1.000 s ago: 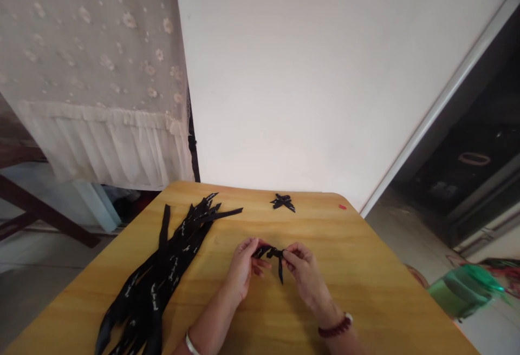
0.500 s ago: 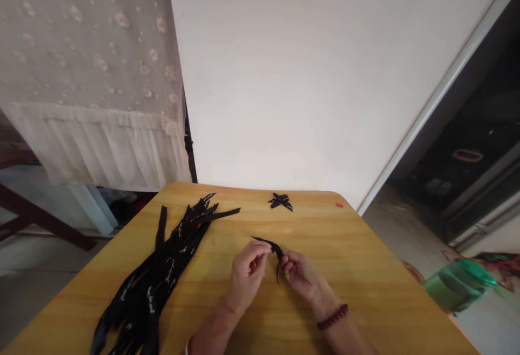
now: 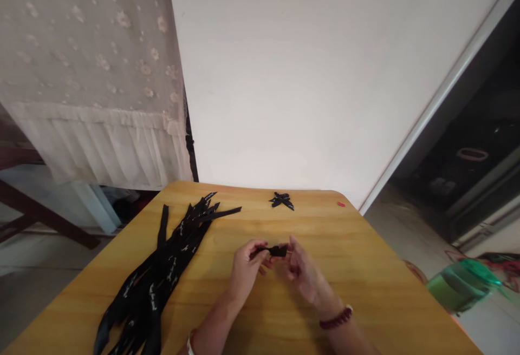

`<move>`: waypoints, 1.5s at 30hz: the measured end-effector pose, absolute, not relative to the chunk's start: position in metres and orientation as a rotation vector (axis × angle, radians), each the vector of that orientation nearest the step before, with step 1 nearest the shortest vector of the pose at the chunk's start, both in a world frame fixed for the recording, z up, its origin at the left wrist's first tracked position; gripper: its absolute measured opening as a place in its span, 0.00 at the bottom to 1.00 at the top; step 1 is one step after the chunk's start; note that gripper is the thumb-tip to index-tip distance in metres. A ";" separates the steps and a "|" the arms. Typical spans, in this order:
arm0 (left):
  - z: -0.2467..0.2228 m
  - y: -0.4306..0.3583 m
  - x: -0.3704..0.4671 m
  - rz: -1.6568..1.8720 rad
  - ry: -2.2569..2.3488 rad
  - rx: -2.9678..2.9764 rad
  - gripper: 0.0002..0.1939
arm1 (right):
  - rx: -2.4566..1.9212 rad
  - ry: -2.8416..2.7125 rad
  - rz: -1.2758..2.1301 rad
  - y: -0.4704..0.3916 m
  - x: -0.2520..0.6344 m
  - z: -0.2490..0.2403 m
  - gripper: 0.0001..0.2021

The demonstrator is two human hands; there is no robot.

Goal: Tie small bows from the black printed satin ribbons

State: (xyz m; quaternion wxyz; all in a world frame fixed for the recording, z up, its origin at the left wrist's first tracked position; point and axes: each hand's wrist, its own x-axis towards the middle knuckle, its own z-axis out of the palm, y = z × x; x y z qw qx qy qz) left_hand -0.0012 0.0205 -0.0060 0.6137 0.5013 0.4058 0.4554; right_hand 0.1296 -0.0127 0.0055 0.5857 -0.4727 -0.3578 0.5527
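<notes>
Over the front middle of the table, my left hand (image 3: 245,265) pinches one end of a small piece of black ribbon (image 3: 278,251). At the ribbon's other end, the fingers of my right hand (image 3: 305,273) close on it, the index finger lifted. Fingers hide part of the piece, so its folds do not show clearly. A finished-looking black ribbon bow (image 3: 281,200) with white lettering lies near the table's back edge. To the left of my hands spreads a heap of black ribbon strips (image 3: 164,274) with white script.
The wooden table (image 3: 365,290) backs onto a white panel (image 3: 284,73). A small red object (image 3: 340,204) lies near the back right corner. Past the right edge is a green translucent container (image 3: 463,286). A lace curtain (image 3: 93,73) hangs at the left.
The ribbon piece has been turned level between my hands, and its hanging tail no longer shows. My left fingers have closed further around its end; my right index finger has lifted.
</notes>
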 end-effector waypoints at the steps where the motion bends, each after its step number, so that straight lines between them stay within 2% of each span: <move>1: -0.005 0.021 -0.001 1.057 0.958 1.148 0.10 | -1.127 -0.774 1.374 -0.013 0.130 0.008 0.21; 5: -0.004 0.022 -0.002 1.072 0.982 1.181 0.09 | -1.227 -0.808 1.296 -0.015 0.129 0.013 0.24; 11: -0.004 0.021 -0.003 1.077 0.971 1.238 0.08 | -1.173 -1.125 1.015 -0.015 0.123 0.008 0.12; 15: 0.002 0.018 -0.002 0.965 0.946 1.087 0.15 | -1.168 -1.159 0.931 -0.011 0.122 0.004 0.05; 17: 0.005 0.016 -0.002 0.952 0.903 0.972 0.18 | -1.189 -1.144 0.900 -0.010 0.123 0.004 0.05; 21: 0.008 0.015 -0.003 0.961 0.827 0.872 0.19 | -1.241 -1.109 0.835 -0.011 0.125 0.006 0.06; 27: 0.000 0.017 -0.002 0.915 0.794 0.875 0.12 | -1.288 -1.193 0.728 -0.011 0.125 0.000 0.05; 32: -0.001 0.019 -0.002 0.962 0.763 0.786 0.10 | -1.328 -1.387 0.512 -0.017 0.122 0.000 0.02; 39: 0.001 0.024 -0.009 1.003 0.750 0.597 0.10 | -1.283 -1.878 0.209 -0.024 0.121 0.005 0.14; 45: 0.001 0.026 -0.014 0.929 0.720 0.460 0.07 | -1.293 -1.927 0.211 -0.023 0.122 0.002 0.14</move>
